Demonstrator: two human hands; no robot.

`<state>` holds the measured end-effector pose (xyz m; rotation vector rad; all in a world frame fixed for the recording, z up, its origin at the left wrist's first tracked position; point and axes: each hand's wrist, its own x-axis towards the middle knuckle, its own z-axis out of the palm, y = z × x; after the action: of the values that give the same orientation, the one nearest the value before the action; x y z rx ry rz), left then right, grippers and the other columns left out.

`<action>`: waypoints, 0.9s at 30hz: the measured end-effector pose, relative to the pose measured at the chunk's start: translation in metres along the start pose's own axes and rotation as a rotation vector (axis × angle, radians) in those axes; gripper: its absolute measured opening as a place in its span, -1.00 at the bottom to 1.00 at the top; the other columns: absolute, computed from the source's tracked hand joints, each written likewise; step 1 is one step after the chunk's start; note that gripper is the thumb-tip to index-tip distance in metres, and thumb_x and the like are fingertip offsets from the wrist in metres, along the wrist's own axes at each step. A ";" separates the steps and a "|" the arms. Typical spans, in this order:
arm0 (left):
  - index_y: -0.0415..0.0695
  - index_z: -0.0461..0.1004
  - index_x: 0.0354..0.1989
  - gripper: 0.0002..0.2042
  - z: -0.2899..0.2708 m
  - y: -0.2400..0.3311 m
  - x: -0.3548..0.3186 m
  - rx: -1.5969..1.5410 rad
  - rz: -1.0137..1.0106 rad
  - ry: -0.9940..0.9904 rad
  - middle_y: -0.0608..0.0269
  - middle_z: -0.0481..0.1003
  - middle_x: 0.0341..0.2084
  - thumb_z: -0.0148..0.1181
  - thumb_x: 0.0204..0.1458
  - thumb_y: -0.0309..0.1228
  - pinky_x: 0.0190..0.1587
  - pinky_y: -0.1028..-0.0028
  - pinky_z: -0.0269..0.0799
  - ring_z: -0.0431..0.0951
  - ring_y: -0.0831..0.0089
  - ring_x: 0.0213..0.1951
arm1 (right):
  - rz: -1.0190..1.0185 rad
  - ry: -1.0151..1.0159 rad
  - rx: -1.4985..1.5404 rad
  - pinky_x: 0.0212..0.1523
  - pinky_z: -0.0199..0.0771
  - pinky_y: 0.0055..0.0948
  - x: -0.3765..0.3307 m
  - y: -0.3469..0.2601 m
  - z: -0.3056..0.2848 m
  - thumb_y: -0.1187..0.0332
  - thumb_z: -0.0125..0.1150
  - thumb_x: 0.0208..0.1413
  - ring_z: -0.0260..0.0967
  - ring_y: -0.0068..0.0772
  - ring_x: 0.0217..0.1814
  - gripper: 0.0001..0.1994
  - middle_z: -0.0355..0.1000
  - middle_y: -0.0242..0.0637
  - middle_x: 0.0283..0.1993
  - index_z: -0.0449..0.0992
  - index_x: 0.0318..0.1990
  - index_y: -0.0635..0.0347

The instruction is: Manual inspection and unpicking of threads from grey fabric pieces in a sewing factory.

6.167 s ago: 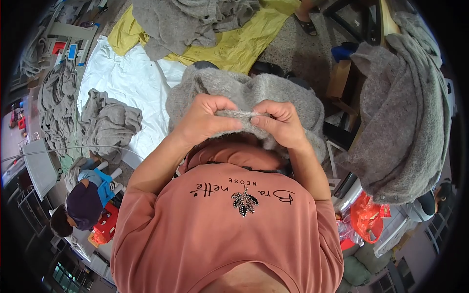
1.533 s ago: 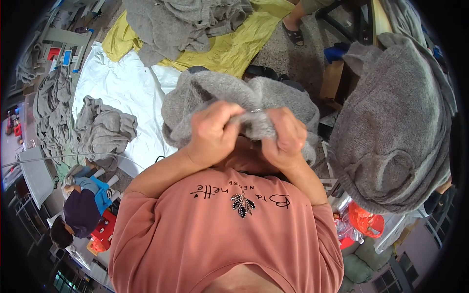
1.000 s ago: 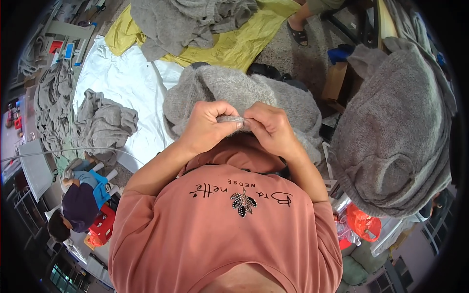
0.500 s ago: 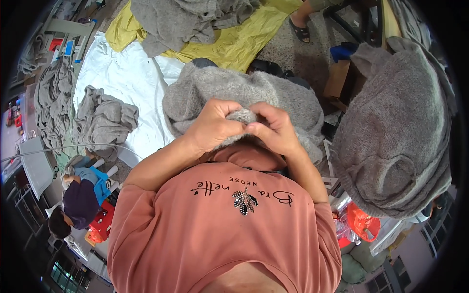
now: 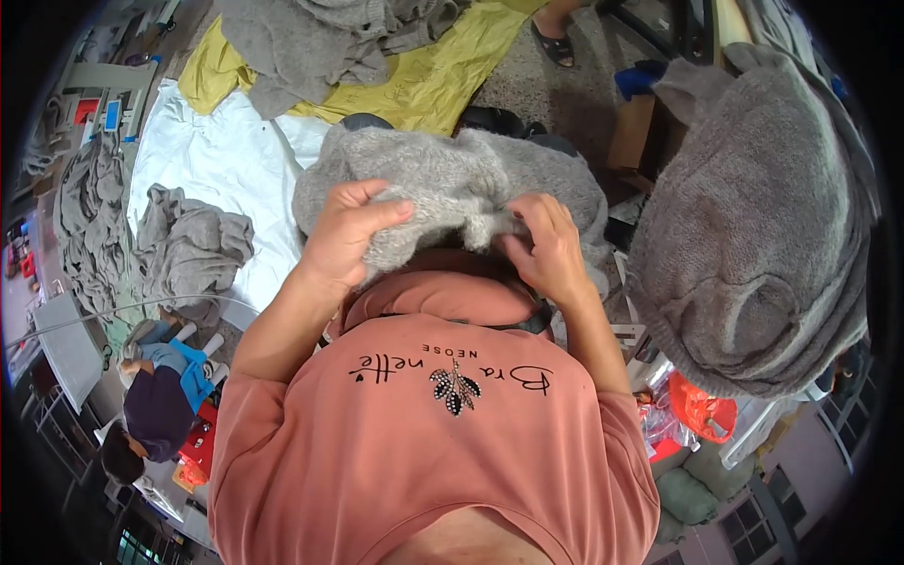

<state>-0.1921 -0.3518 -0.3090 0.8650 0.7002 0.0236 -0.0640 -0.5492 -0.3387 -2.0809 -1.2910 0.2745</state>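
Note:
A fuzzy grey knitted garment [image 5: 414, 169] lies bunched across my lap. My left hand [image 5: 350, 231] is on its left part, the thumb stretched over the knit and the fingers curled round the edge, their tips partly hidden. To the right, my right hand [image 5: 551, 240] pinches a gathered fold of the same garment between thumb and fingers. A short twisted bit of knit stands out between the two hands, nearer the right one.
A large heap of grey knitwear [image 5: 753, 226] rises at my right beside a cardboard box [image 5: 640, 137]. More grey knits [image 5: 193, 250] lie on a white sheet [image 5: 268, 155] and a yellow sheet [image 5: 433, 89]. A person [image 5: 160, 405] sits at far left; another's sandalled foot [image 5: 553, 42] shows ahead.
My hands have moved apart from their close pinch at the middle. The left went left with its thumb extended; the right moved slightly right, still gripping the knit. The view has shifted a little.

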 end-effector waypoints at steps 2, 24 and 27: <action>-0.28 0.45 -0.38 -0.84 -0.010 -0.002 0.004 0.024 -0.001 0.011 0.26 0.48 -0.50 0.13 -0.20 -0.55 -0.27 0.60 0.30 0.44 0.57 -0.43 | -0.002 0.108 -0.036 -0.24 0.25 -0.31 -0.013 0.008 0.009 0.53 0.20 -0.39 0.27 -0.12 -0.25 -0.62 0.30 -0.14 -0.28 0.32 -0.27 0.25; -0.26 0.46 -0.48 -0.89 -0.002 0.002 0.006 0.072 0.128 0.076 0.33 0.46 -0.57 0.13 -0.27 -0.61 -0.43 0.65 0.27 0.38 0.66 -0.53 | -0.342 0.226 0.180 -0.56 0.37 -0.42 -0.002 -0.035 -0.019 0.69 -0.12 -0.48 0.36 -0.18 -0.54 -0.59 0.38 -0.08 -0.46 0.38 -0.28 0.39; -0.25 0.46 -0.52 -0.90 0.013 0.000 0.005 0.186 0.132 -0.072 0.39 0.42 -0.63 0.11 -0.29 -0.64 -0.50 0.68 0.23 0.33 0.71 -0.56 | -0.485 0.002 0.489 -0.61 0.35 -0.43 0.017 -0.059 -0.014 0.68 -0.06 -0.43 0.33 -0.23 -0.59 -0.68 0.38 -0.12 -0.47 0.36 -0.36 0.36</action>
<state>-0.1809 -0.3593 -0.3060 1.0843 0.5835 0.0457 -0.0910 -0.5233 -0.2878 -1.3199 -1.5028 0.3287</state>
